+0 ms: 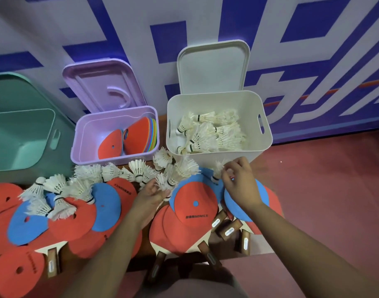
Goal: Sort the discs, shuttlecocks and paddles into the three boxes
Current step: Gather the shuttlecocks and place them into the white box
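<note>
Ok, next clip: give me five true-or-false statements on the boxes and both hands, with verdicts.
1. The white box holds shuttlecocks. True.
2. The purple box holds paddles. False: it holds discs.
3. The right hand pinches a single shuttlecock. True.
4. The left hand hangs idle. False: it grips a second shuttlecock.
5. The paddles lie in the green box. False: those in view lie in front of the boxes, among loose discs.
</note>
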`<state>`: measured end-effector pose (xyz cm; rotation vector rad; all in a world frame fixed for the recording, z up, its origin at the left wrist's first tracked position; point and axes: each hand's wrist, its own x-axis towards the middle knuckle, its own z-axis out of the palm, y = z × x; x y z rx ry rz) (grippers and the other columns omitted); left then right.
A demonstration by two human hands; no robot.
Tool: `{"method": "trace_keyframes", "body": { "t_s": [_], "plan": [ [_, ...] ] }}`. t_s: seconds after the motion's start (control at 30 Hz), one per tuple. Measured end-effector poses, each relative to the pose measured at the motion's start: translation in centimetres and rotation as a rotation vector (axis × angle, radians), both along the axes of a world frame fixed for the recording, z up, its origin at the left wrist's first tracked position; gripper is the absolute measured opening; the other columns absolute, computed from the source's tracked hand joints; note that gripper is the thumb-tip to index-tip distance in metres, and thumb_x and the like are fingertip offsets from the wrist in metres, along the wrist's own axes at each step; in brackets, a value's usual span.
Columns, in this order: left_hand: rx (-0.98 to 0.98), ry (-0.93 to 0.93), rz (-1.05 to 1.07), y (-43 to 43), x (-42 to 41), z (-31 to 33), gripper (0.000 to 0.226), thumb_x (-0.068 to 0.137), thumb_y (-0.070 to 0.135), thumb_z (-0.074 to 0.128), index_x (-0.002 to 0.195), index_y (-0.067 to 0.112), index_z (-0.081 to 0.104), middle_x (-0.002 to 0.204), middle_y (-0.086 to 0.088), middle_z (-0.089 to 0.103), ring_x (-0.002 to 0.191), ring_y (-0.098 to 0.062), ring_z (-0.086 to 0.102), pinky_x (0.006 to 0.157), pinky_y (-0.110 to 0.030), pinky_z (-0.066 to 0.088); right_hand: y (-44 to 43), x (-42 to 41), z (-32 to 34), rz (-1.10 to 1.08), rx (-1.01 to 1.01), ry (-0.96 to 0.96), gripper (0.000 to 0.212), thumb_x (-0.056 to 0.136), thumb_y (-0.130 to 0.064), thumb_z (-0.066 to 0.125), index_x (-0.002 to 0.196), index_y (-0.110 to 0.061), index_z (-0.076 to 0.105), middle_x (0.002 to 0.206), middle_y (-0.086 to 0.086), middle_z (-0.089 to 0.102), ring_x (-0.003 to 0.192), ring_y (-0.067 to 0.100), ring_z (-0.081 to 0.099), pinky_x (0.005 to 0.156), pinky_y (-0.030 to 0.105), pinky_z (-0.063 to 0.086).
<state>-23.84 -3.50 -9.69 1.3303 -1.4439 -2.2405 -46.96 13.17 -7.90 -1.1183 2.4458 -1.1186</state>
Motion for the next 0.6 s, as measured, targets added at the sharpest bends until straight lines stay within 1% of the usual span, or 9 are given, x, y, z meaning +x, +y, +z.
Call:
{"method": "trace_keyframes", "body": {
  "t_s": [0.07,0.13,0.23,0.27,0.4,0.47,0.5,0.53,0.6],
  "plan": [
    [-0.006,0.014,0.007,-0.2,0.1,0.5,0.063,0.083,0.003,0.07,0.14,0.013,0.044,0.136,-0.01,0.056,0.117,-0.019,0.061,0.09,-0.027,0.052,-0.3,0.2,2.8,0.017,-0.091,-0.061,0.004,0.089,-0.015,0.058,0.087,-0.015,0.062,0.094,-0.004,0.046,0.08,0.013,0.055,0.069,0.024,0.048],
    [0.003,0.034,0.001,-0.2,0.2,1.2,0.068,0.075,0.008,0.074,0.137,0.014,0.046,0.135,-0.01,0.057,0.118,-0.019,0.06,0.093,-0.03,0.05,-1.0,0.3,5.6,0.009,-0.202,-0.106,0.007,0.09,-0.01,0.06,0.084,-0.014,0.06,0.091,-0.002,0.049,0.079,0.009,0.053,0.065,0.014,0.042],
    [-0.023,0.059,0.006,-0.1,0.0,2.4,0.049,0.079,-0.002,0.071,0.122,0.017,0.057,0.127,-0.01,0.063,0.11,-0.017,0.064,0.086,-0.024,0.052,-2.5,0.6,8.9,-0.009,-0.321,-0.166,0.01,0.088,-0.006,0.061,0.082,-0.013,0.057,0.088,0.0,0.054,0.074,0.007,0.049,0.065,0.013,0.038],
    [-0.033,0.075,-0.003,-0.1,-0.1,2.8,0.048,0.078,-0.001,0.072,0.121,0.017,0.058,0.125,-0.011,0.064,0.11,-0.019,0.064,0.086,-0.025,0.053,-3.1,0.7,9.4,0.007,-0.316,-0.193,0.009,0.089,-0.007,0.061,0.083,-0.013,0.058,0.088,0.0,0.055,0.073,0.007,0.049,0.065,0.014,0.038],
    [-0.119,0.102,-0.01,-0.7,-0.4,5.2,0.065,0.059,0.016,0.082,0.12,0.013,0.06,0.12,-0.012,0.067,0.118,-0.031,0.059,0.097,-0.035,0.048,-5.0,1.3,9.8,0.115,-0.14,-0.337,0.007,0.09,-0.016,0.06,0.082,-0.016,0.06,0.077,0.0,0.061,0.067,0.01,0.051,0.062,0.022,0.04],
    [-0.21,0.09,-0.034,-1.4,-0.9,6.6,0.064,0.062,0.014,0.083,0.122,0.016,0.06,0.124,-0.006,0.066,0.121,-0.025,0.058,0.104,-0.038,0.044,-5.6,1.2,9.8,0.12,-0.128,-0.379,0.009,0.089,-0.016,0.061,0.081,-0.016,0.059,0.077,0.003,0.062,0.068,0.011,0.052,0.063,0.024,0.041],
    [-0.25,0.084,-0.052,-1.8,-1.3,7.3,0.063,0.066,0.012,0.083,0.124,0.015,0.059,0.126,-0.002,0.064,0.122,-0.02,0.057,0.105,-0.037,0.043,-5.8,1.1,9.9,0.108,-0.147,-0.396,0.009,0.089,-0.016,0.061,0.081,-0.016,0.059,0.076,-0.001,0.061,0.068,0.008,0.052,0.064,0.024,0.041],
    [-0.29,0.073,-0.07,-2.3,-2.0,8.0,0.06,0.07,0.008,0.082,0.124,0.015,0.057,0.125,0.003,0.064,0.119,-0.012,0.057,0.103,-0.031,0.044,-5.9,0.9,10.1,0.09,-0.173,-0.408,0.009,0.09,-0.017,0.061,0.081,-0.017,0.058,0.076,-0.006,0.06,0.069,0.006,0.052,0.065,0.023,0.041],
    [-0.369,0.075,-0.122,-2.9,-3.7,9.9,0.046,0.077,0.002,0.076,0.115,0.02,0.059,0.109,0.018,0.068,0.104,0.003,0.059,0.087,-0.015,0.048,-5.9,0.2,10.8,0.028,-0.226,-0.433,0.009,0.091,-0.022,0.063,0.086,-0.016,0.058,0.077,-0.008,0.058,0.069,0.004,0.052,0.065,0.017,0.041]
  ]
}}
